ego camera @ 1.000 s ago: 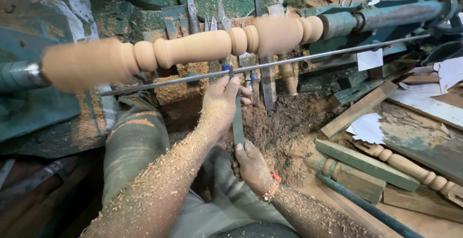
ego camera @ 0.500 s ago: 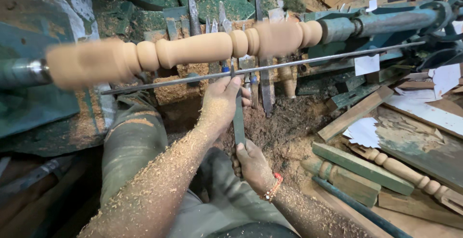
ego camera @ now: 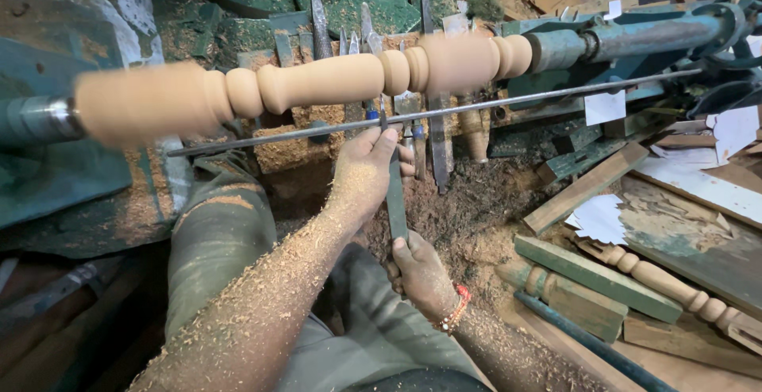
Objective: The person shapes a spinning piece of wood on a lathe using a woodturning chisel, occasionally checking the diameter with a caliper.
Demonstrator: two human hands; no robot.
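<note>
Left hand (ego camera: 363, 171) wrapped round the upper part of the chisel (ego camera: 395, 194), fingers closed on the blade, thumb side up against the steel rest bar (ego camera: 444, 109). Right hand (ego camera: 419, 274) below it, fingers curled tight on the chisel's lower end. Chisel runs near vertical between both grips, tip just past the left fingertips, at the bar, under the turned wooden spindle (ego camera: 317, 82) on the lathe. Spare chisels (ego camera: 432, 134) just right of the left fingers. Both forearms coated in sawdust
</note>
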